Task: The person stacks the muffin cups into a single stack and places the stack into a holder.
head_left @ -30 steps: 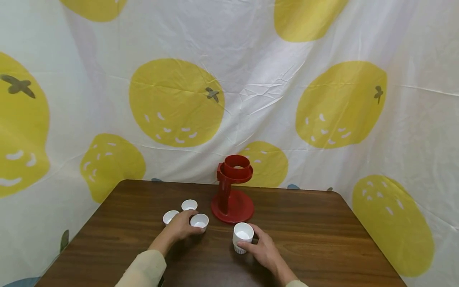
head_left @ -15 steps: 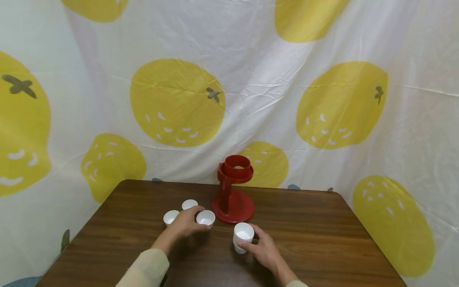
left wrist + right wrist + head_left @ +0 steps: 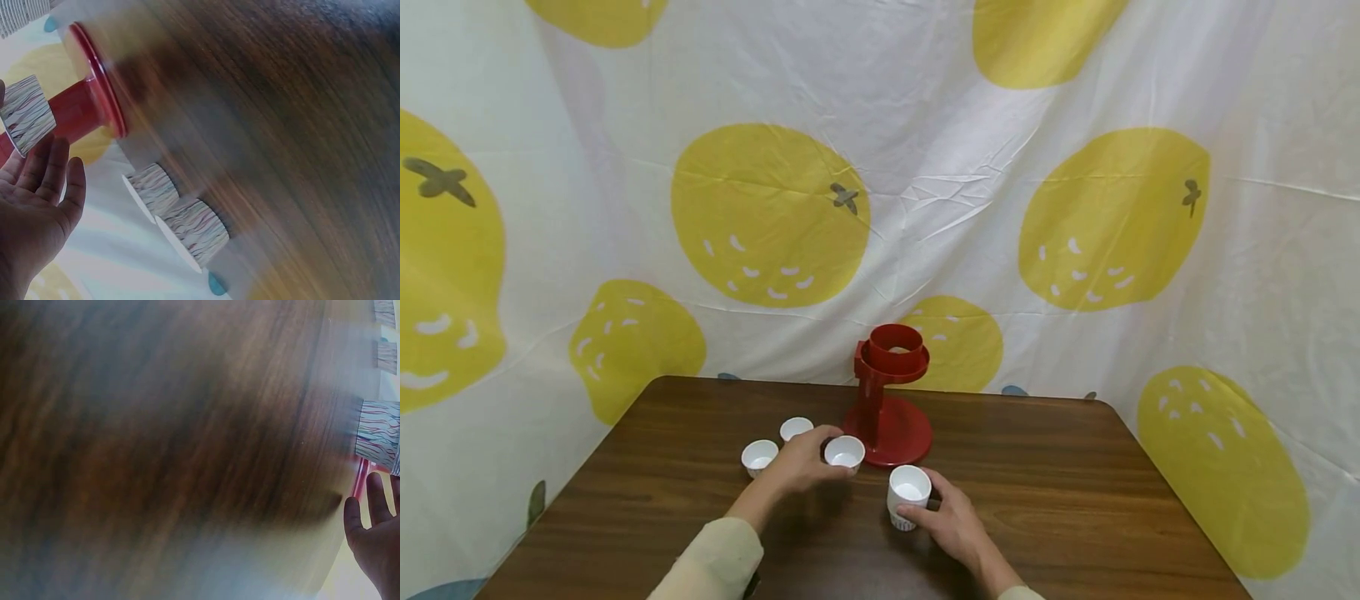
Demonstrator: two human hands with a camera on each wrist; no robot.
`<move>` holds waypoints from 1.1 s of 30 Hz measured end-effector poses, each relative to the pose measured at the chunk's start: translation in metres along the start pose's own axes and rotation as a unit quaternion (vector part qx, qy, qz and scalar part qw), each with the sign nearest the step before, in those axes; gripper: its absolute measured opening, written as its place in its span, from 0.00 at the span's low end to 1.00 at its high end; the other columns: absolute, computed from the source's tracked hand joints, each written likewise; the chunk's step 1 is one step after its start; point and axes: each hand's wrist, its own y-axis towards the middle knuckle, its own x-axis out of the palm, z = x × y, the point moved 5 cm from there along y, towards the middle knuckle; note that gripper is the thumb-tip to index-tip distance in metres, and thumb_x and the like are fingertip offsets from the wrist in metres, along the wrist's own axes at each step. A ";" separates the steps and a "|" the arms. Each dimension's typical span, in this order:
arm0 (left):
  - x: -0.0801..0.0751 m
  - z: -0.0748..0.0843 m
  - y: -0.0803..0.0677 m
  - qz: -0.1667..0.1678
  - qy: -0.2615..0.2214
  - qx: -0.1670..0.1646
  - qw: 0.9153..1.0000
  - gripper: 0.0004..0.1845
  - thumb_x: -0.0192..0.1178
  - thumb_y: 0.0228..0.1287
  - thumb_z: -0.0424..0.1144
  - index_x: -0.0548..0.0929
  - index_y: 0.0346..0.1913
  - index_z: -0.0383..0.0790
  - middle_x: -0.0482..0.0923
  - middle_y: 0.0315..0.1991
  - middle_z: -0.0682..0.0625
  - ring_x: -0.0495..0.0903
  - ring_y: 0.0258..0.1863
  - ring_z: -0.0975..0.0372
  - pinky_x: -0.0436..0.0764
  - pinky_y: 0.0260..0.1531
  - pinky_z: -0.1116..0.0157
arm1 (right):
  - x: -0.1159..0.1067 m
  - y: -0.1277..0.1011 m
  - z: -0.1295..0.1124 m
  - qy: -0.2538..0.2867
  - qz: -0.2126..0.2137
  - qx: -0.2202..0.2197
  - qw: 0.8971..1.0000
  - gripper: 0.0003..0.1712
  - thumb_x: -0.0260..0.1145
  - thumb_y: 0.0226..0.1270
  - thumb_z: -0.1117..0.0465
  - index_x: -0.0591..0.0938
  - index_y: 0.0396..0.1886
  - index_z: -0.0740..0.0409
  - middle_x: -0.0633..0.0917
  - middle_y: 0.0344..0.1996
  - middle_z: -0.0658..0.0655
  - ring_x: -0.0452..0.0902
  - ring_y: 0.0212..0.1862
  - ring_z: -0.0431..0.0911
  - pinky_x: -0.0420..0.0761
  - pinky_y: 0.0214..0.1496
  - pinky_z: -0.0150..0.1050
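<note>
Near red stand point(image 3: 886, 408), white (fluted) cup point(image 3: 845, 452).

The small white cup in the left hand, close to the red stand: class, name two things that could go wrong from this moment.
1. The left hand holds the small cup only at its fingertips; it might slip or tip.
2. That cup is right beside the red stand, so it could knock the base.
3. The right hand grips the stacked cups near the stand; a nudge may topple them.
</note>
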 end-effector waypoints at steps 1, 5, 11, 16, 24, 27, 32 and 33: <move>0.000 0.001 0.000 -0.002 -0.001 -0.002 1.000 0.33 0.77 0.49 0.44 0.78 0.57 0.33 0.81 0.52 0.41 0.79 0.52 0.48 0.74 0.57 0.47 | 0.000 0.000 0.000 -0.001 0.001 0.000 1.000 0.37 0.79 0.54 0.52 0.77 0.62 0.59 0.84 0.46 0.54 0.77 0.51 0.50 0.73 0.55 0.51; 0.000 0.007 0.000 -0.008 0.002 -0.004 1.000 0.33 0.76 0.51 0.46 0.78 0.58 0.34 0.80 0.53 0.41 0.78 0.54 0.48 0.73 0.58 0.47 | 0.000 0.000 0.000 0.003 0.003 -0.003 1.000 0.36 0.79 0.54 0.53 0.77 0.61 0.59 0.84 0.45 0.53 0.77 0.51 0.50 0.73 0.55 0.50; 0.000 0.016 0.002 -0.019 -0.002 0.011 1.000 0.34 0.75 0.52 0.47 0.78 0.59 0.34 0.80 0.55 0.41 0.77 0.56 0.47 0.73 0.59 0.47 | 0.000 -0.001 -0.002 0.003 0.005 -0.002 1.000 0.36 0.79 0.54 0.53 0.78 0.61 0.58 0.84 0.45 0.53 0.77 0.51 0.50 0.73 0.55 0.49; 0.000 0.026 0.004 -0.020 -0.008 0.029 0.999 0.33 0.75 0.52 0.46 0.78 0.58 0.33 0.81 0.53 0.42 0.78 0.54 0.48 0.73 0.58 0.48 | 0.000 -0.001 -0.001 0.000 0.001 0.001 1.000 0.36 0.79 0.54 0.53 0.77 0.61 0.60 0.84 0.46 0.54 0.77 0.51 0.51 0.73 0.55 0.50; 0.000 0.037 0.007 -0.011 -0.004 0.064 0.998 0.31 0.76 0.51 0.45 0.79 0.55 0.33 0.82 0.50 0.42 0.79 0.51 0.50 0.75 0.55 0.49 | 0.000 0.000 -0.001 -0.005 0.002 -0.002 1.000 0.35 0.78 0.54 0.53 0.78 0.61 0.59 0.85 0.46 0.54 0.77 0.51 0.51 0.73 0.55 0.50; 0.000 0.040 0.008 -0.011 -0.004 0.069 0.998 0.31 0.76 0.51 0.46 0.79 0.56 0.33 0.82 0.51 0.42 0.79 0.52 0.49 0.75 0.55 0.50 | 0.000 0.000 0.000 -0.005 -0.001 0.000 1.000 0.35 0.78 0.54 0.53 0.77 0.61 0.59 0.85 0.46 0.54 0.78 0.51 0.50 0.73 0.55 0.50; 0.001 0.046 0.008 -0.015 -0.005 0.070 0.997 0.32 0.76 0.51 0.47 0.79 0.56 0.33 0.81 0.52 0.42 0.79 0.53 0.49 0.75 0.56 0.49 | 0.000 0.000 0.000 -0.007 -0.005 0.005 1.000 0.36 0.78 0.54 0.52 0.77 0.61 0.59 0.84 0.47 0.54 0.77 0.51 0.51 0.73 0.54 0.50; 0.001 0.047 0.008 -0.016 -0.006 0.069 0.997 0.32 0.76 0.51 0.47 0.79 0.56 0.33 0.81 0.51 0.42 0.79 0.53 0.49 0.75 0.56 0.49 | 0.000 0.000 0.000 -0.007 -0.005 0.005 1.000 0.36 0.78 0.54 0.52 0.77 0.61 0.59 0.84 0.47 0.54 0.77 0.51 0.51 0.73 0.54 0.51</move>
